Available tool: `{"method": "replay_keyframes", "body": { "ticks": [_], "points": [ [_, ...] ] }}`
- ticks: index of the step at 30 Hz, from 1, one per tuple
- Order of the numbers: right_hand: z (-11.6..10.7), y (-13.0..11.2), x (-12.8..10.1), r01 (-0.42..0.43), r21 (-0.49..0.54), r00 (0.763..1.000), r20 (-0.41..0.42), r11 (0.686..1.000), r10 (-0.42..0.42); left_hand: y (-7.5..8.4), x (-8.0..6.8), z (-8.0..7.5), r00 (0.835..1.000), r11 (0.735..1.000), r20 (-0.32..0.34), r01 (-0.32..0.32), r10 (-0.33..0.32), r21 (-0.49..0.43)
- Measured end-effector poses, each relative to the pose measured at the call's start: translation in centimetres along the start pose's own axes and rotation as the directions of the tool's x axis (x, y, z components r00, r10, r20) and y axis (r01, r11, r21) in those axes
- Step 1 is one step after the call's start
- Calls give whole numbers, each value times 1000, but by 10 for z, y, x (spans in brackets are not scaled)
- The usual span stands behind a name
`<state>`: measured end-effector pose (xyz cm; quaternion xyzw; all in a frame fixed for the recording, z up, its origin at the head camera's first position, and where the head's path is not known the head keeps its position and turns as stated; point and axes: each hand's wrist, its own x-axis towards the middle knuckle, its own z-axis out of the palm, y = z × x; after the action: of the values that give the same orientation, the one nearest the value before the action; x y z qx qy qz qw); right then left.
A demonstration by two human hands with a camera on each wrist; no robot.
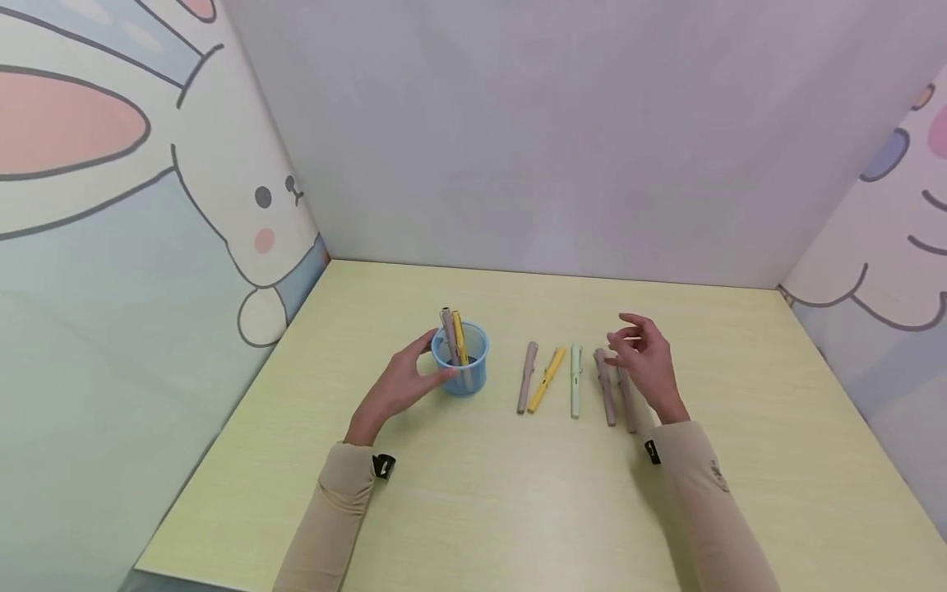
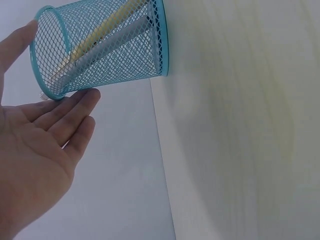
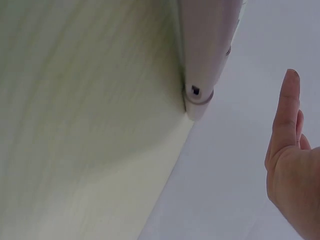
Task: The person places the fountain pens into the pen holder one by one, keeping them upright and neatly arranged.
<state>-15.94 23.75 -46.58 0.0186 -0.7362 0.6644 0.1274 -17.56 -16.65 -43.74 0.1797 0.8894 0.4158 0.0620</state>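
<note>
The head view looks down from above on the whole counter (image 1: 473, 510). The left wrist view sits close beside the mesh cup (image 2: 105, 45), which the head view also shows left of centre; the right wrist view faces the counter edge from near.

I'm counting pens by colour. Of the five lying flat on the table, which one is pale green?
The pale green pen is the middle of the row, lying between the yellow pen and the two taupe pens under the right hand.

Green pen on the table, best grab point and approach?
Pinch the green pen mid-barrel from straight above, thumb and finger on its long sides. It lies flat, pointing away from the person, with clear gaps to the yellow pen on one side and the brown pen on the other. The right hand hovers closest.
</note>
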Motion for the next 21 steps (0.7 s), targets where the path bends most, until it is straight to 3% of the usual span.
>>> {"method": "replay_keyframes", "body": {
  "ticks": [9, 21],
  "points": [
    [-16, 3, -4, -34, -83, 999, 18, 996, 36, -4, 2, 1, 1000, 1000, 1, -1, 1, -1],
    [-32, 9, -5, -115, -87, 992, 39, 990, 119, -3, 3, 2, 1000, 1000, 4, 14, -14, 3]
  ]
}}
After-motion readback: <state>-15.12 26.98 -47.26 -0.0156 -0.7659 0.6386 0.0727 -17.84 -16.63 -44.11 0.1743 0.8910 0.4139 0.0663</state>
